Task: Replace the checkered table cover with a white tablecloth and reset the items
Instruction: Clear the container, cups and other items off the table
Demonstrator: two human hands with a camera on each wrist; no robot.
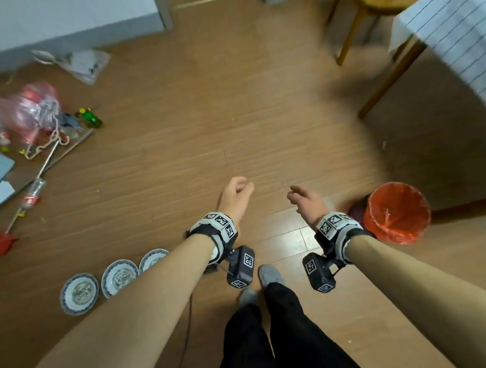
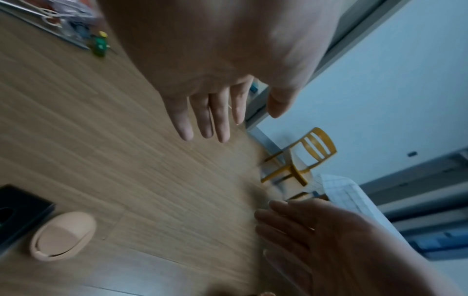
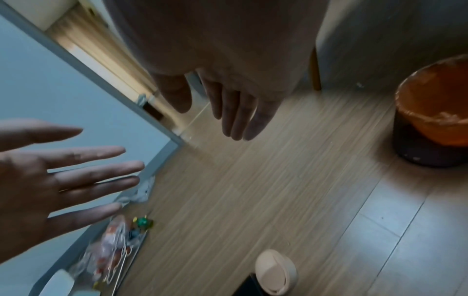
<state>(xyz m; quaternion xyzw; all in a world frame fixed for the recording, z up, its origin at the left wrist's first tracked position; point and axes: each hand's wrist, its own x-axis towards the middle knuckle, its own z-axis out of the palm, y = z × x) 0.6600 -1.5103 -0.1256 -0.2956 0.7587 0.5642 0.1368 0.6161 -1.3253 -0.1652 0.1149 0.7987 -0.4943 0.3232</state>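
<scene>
A wooden plank floor (image 1: 205, 124) carries three blue-rimmed plates (image 1: 79, 293) in a row at near left. Further left lie a plastic bottle (image 1: 34, 194), pink plastic bags (image 1: 32, 110) and a small green toy (image 1: 90, 116). A bin lined with an orange bag (image 1: 396, 212) stands at right, near the table (image 1: 453, 26) in its checkered cover, with a wooden chair (image 1: 367, 3) beyond.
</scene>
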